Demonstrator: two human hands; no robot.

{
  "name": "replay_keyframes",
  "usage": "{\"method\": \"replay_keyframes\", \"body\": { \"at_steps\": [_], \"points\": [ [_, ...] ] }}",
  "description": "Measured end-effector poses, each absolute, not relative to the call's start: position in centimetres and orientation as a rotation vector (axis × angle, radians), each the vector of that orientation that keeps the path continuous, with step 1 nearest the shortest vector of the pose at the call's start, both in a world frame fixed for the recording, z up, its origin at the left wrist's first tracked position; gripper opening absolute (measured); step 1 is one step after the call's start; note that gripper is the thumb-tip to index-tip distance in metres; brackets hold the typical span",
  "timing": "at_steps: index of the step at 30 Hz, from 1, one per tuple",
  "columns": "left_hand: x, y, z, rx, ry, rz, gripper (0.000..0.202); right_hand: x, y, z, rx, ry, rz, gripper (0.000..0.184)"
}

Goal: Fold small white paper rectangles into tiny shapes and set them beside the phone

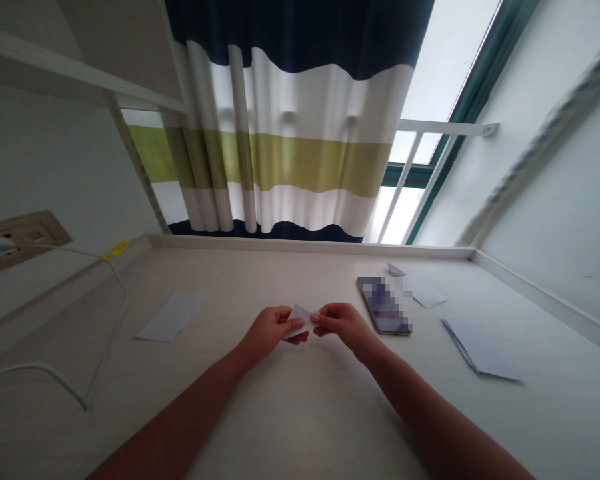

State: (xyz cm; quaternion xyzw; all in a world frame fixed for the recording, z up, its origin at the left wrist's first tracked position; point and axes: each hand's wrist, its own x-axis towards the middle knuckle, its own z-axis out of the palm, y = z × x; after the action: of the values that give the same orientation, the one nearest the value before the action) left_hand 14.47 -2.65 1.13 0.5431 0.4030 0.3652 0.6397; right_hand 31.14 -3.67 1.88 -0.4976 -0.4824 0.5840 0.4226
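A small piece of folded white paper (300,313) is held between my two hands above the middle of the desk. My left hand (274,328) is closed on its left side, thumb on top and fingers underneath. At its right corner, my right hand (341,323) pinches the paper between thumb and fingers. The paper has a pointed, triangular upper part; its underside is hidden by my fingers. Just right of my right hand lies a phone (380,303), its screen partly blurred out.
A white sheet (171,317) lies left, and a paper stack (480,348) right. Behind the phone are another sheet (427,292) and a small folded paper piece (396,269). A white cable (123,313) runs from the wall socket (25,240). A raised ledge (310,246) borders the desk's back.
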Motion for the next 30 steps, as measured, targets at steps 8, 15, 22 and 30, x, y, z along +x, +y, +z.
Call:
{"method": "replay_keyframes", "body": {
  "at_steps": [8, 15, 22, 30],
  "points": [
    [14.1, -2.4, 1.1, 1.235, 0.958, 0.838, 0.027, 31.69, -3.57, 1.87, -1.183, -1.2, 1.483, 0.031],
    [14.24, -2.37, 1.01, 1.257, 0.979, 0.995, 0.031, 31.49, -3.64, 1.85, -1.16, -1.153, 1.489, 0.03],
    [14.36, -2.48, 1.02, 1.384, 0.967, 1.042, 0.018, 31.37, -3.47, 1.09, -1.021, -1.351, 1.308, 0.025],
    [14.31, -2.44, 1.11, 1.353, 0.951, 1.067, 0.017, 31.42, -3.68, 1.38, -1.187, -1.647, 1.011, 0.017]
  ]
}}
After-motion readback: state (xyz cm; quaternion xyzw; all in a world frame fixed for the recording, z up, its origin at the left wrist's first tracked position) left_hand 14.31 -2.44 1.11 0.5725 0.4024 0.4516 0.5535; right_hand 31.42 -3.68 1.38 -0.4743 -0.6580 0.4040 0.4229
